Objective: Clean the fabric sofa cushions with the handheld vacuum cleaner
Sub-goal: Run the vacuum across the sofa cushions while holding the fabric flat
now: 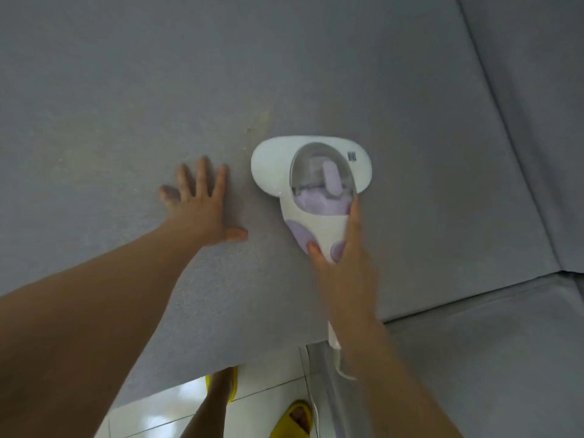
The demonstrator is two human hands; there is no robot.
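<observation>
A white handheld vacuum cleaner [297, 172] with a clear dust cup and lilac parts lies head-down on the grey fabric seat cushion [158, 90]. My right hand [339, 263] grips its handle from behind, index finger stretched along the body, thumb on the left side. My left hand [202, 207] presses flat on the cushion with fingers spread, a short way left of the vacuum head. Faint yellowish stains mark the fabric just above the vacuum. The vacuum's white cord [335, 349] hangs from under my right wrist over the cushion's front edge.
A second grey cushion [474, 358] lies to the lower right, and a back cushion [537, 90] rises at the right. Below the front edge is a glossy white tile floor [177, 403] with my feet in yellow slippers [294, 418].
</observation>
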